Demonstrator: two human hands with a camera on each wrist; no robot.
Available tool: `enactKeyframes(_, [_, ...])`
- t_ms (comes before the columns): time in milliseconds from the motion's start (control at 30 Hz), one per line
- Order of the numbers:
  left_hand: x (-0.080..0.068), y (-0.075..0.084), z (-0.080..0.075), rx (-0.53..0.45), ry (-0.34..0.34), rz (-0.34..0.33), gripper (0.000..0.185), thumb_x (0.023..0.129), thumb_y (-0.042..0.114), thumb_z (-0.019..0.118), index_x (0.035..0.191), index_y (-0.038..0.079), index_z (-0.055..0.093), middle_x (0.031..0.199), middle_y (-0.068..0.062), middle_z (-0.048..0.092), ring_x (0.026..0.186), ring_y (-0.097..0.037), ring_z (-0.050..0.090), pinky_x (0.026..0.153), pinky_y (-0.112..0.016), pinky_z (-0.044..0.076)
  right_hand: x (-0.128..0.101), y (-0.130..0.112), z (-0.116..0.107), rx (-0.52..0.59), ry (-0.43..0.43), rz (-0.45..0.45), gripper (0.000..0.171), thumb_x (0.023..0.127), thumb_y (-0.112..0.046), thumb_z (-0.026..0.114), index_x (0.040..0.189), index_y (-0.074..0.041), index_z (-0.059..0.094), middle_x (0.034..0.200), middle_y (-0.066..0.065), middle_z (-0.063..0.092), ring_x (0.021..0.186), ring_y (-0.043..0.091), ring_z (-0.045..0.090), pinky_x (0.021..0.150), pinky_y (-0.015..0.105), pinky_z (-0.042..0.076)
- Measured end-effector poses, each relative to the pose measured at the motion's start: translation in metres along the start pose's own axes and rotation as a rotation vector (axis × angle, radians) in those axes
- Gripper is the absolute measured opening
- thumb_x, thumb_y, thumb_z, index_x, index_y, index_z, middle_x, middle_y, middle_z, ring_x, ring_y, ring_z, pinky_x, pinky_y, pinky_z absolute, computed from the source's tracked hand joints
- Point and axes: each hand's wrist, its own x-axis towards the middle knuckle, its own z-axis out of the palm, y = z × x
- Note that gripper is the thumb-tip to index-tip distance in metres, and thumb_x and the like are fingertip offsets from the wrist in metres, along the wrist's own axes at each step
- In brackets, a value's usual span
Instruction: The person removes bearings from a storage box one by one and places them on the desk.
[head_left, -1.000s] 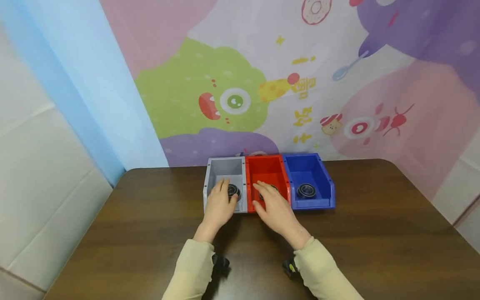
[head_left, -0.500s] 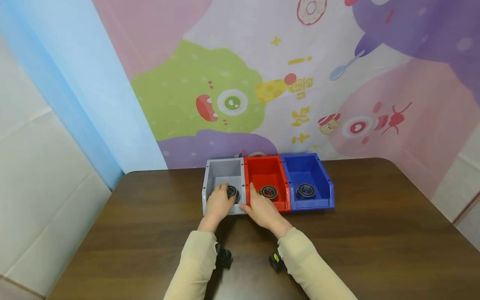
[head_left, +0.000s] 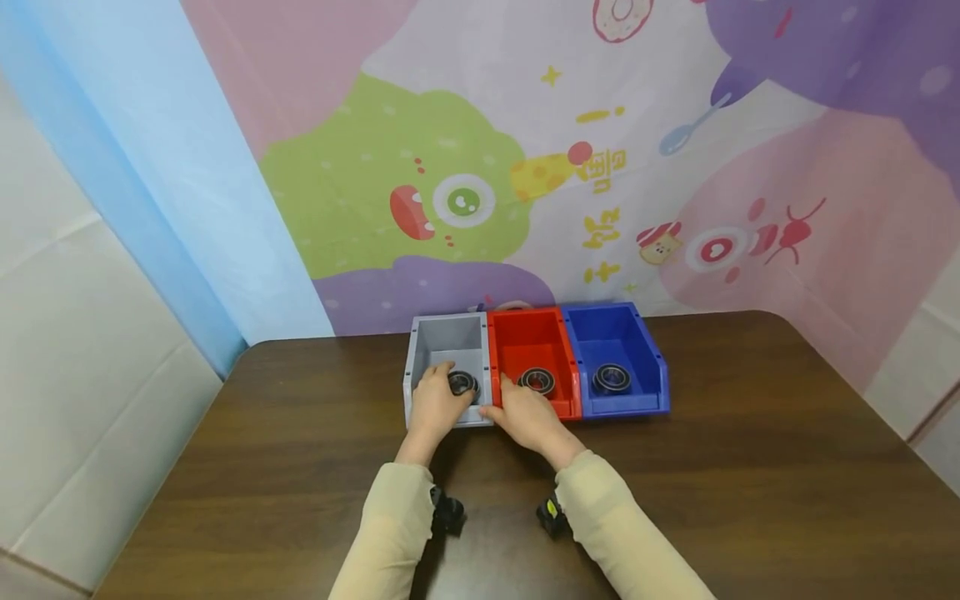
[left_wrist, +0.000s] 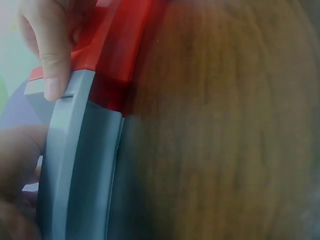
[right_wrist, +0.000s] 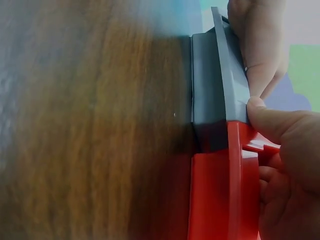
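1. I see the grey open-fronted plastic storage bin (head_left: 448, 343) at the left end of a row of three on the dark brown wooden table (head_left: 750, 467). It touches the red plastic bin (head_left: 534, 342), which touches the blue plastic bin (head_left: 617, 337).
2. The grey bin is rectangular with tall side and back walls and a low front lip. A black-and-silver ring-shaped metal bearing (head_left: 463, 383) lies flat on its floor near the front.
3. Its long axis runs from my side toward the cartoon-printed backdrop (head_left: 525, 167); the low open front faces me, the tall back wall faces the backdrop.
4. My left hand (head_left: 435, 406) rests over the grey bin's front lip, fingers curled over the edge beside the bearing; I cannot tell whether they touch the bearing.
5. My right hand (head_left: 525, 414) sits at the seam between grey and red bins. In the right wrist view its thumb (right_wrist: 270, 122) presses the rim there, fingers curled over the red bin's front.
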Motion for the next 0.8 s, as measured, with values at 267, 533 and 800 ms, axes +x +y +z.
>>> enactKeyframes(267, [-0.002, 0.001, 0.001, -0.067, 0.112, -0.021, 0.052, 0.069, 0.024, 0.071, 0.115, 0.004, 0.057, 0.106, -0.019, 0.057, 0.093, -0.036, 0.058, 0.078, -0.044, 0.047, 0.002, 0.002, -0.001, -0.004, 0.018, -0.006, 0.06, 0.084, -0.042, 0.06, 0.124, 0.0, 0.046, 0.083, 0.009, 0.064, 0.074, 0.024, 0.063, 0.069, 0.039, 0.05])
enactKeyframes(533, [-0.015, 0.012, -0.005, -0.115, 0.223, -0.031, 0.049, 0.072, 0.033, 0.066, 0.113, 0.006, 0.056, 0.097, -0.013, 0.054, 0.08, -0.029, 0.057, 0.068, -0.038, 0.048, 0.002, 0.003, -0.002, 0.002, -0.002, 0.007, 0.045, 0.083, -0.04, 0.061, 0.109, -0.003, 0.053, 0.066, -0.001, 0.053, 0.061, 0.016, 0.057, 0.06, 0.034, 0.048])
enactKeyframes(800, [-0.027, 0.019, -0.018, -0.253, 0.157, -0.07, 0.036, 0.078, 0.031, 0.062, 0.108, 0.011, 0.065, 0.09, -0.011, 0.056, 0.081, -0.023, 0.052, 0.068, -0.035, 0.042, 0.001, 0.004, 0.0, 0.002, 0.013, 0.001, 0.046, 0.083, -0.039, 0.062, 0.111, -0.003, 0.053, 0.065, 0.0, 0.053, 0.062, 0.017, 0.057, 0.059, 0.035, 0.048])
